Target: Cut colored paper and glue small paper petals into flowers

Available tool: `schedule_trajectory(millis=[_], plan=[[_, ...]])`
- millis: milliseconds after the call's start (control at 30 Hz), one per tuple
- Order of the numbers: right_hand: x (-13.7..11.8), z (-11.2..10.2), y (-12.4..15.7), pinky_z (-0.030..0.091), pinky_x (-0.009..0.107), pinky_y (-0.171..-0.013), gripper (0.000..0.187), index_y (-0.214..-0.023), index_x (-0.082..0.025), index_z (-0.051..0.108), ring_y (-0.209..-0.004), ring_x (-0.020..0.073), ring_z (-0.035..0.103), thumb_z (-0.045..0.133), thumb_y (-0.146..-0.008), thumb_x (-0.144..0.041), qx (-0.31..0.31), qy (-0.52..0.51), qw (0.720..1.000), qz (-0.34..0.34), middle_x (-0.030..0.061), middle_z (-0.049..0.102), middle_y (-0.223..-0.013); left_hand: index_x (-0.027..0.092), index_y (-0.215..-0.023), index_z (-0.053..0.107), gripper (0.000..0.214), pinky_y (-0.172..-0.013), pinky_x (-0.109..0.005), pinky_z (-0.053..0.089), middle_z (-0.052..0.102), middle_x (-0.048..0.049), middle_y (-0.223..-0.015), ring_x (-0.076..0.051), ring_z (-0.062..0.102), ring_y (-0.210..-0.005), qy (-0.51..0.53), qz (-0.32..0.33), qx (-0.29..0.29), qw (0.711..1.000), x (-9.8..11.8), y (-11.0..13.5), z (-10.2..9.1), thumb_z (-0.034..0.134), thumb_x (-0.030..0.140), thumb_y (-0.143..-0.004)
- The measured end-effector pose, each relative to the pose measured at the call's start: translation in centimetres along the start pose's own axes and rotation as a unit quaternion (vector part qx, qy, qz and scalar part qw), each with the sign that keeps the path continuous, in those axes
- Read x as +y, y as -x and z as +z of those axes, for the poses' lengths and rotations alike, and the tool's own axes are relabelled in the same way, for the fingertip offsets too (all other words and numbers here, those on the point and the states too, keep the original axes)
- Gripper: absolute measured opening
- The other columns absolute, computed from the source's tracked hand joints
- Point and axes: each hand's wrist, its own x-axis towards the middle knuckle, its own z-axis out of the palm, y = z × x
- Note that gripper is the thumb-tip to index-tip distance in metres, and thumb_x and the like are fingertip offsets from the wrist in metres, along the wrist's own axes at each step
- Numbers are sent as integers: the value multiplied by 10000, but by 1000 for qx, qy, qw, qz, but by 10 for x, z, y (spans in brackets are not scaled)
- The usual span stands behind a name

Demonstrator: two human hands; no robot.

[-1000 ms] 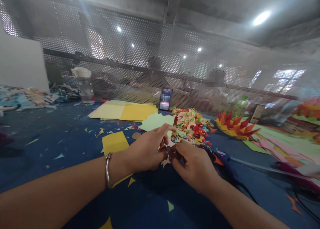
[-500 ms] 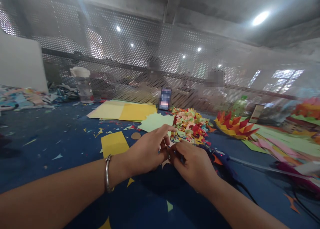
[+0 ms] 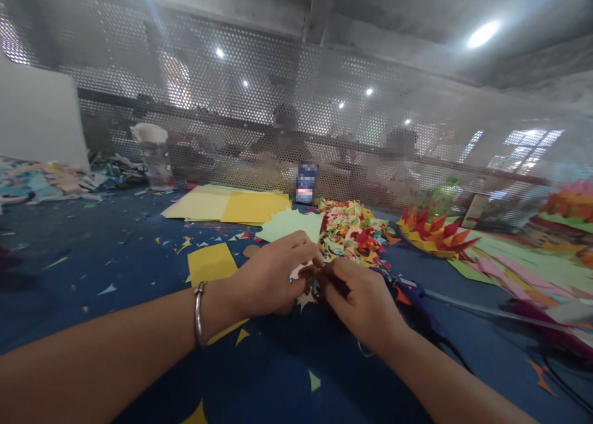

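My left hand, with a metal bangle on its wrist, and my right hand meet at the middle of a dark blue table. Both pinch a small pale pink paper piece with jagged star-like points; most of it is hidden under the fingers. Just beyond the hands lies a heap of small coloured paper cuttings and a pale green spiky paper shape.
Yellow paper sheets and a yellow square lie at the back left, a plastic cup farther left. A red-orange spiky paper flower, pastel sheets and dark cables lie to the right. Behind a perforated screen sit other people.
My left hand's fingers have curled down onto the paper piece, and both hands have shifted slightly. The rest of the table is unchanged.
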Motion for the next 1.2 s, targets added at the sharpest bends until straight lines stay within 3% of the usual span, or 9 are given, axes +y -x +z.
schedule_trajectory(millis=[133, 400, 567, 967, 1100, 1200], plan=[[0, -1, 0, 355, 235, -558, 118, -745, -195, 550, -596, 132, 534, 506, -854, -187, -13, -16, 1000, 17, -9, 575, -676, 204, -1007, 507, 306, -848, -313, 429, 508, -53, -1027, -169, 494, -960, 8, 20, 15, 1000, 1, 0, -2, 457, 30, -761], [0, -3, -2, 325, 227, -531, 184, -660, -201, 474, -563, 125, 480, 508, -836, -155, 2, -11, 1000, 4, -23, 513, -617, 196, -978, 533, 261, -831, -341, 445, 533, -60, -1008, -187, 517, -930, -31, 9, -19, 999, 0, 0, -3, 448, 58, -773], [1, -1, -2, 313, 228, -526, 209, -641, -200, 458, -552, 123, 465, 512, -843, -184, -7, -4, 1000, 14, -27, 498, -605, 191, -917, 536, 210, -825, -322, 445, 545, -45, -984, -174, 527, -915, -8, 10, -36, 999, -1, 0, -3, 450, 59, -778], [1, -5, -3, 362, 239, -573, 172, -704, -197, 555, -613, 144, 521, 485, -860, -176, -2, -41, 999, 21, -3, 566, -664, 202, -852, 542, 183, -813, -310, 445, 569, -37, -978, -161, 544, -902, 55, 0, -11, 998, 5, 3, 0, 478, 69, -742], [3, -5, -1, 343, 237, -556, 188, -673, -199, 518, -591, 136, 496, 495, -859, -184, 1, -43, 999, 26, -15, 539, -642, 194, -796, 537, 54, -783, -320, 449, 609, -27, -906, -158, 556, -844, 81, -54, -10, 995, 9, 0, -7, 497, 159, -789], [2, -4, -2, 331, 237, -539, 224, -648, -197, 498, -564, 129, 471, 497, -870, -222, 4, -47, 998, 30, -19, 511, -618, 190, -765, 528, 84, -713, -305, 451, 629, -5, -800, -142, 564, -746, 96, -125, -7, 987, 11, -2, -10, 481, 219, -828]])
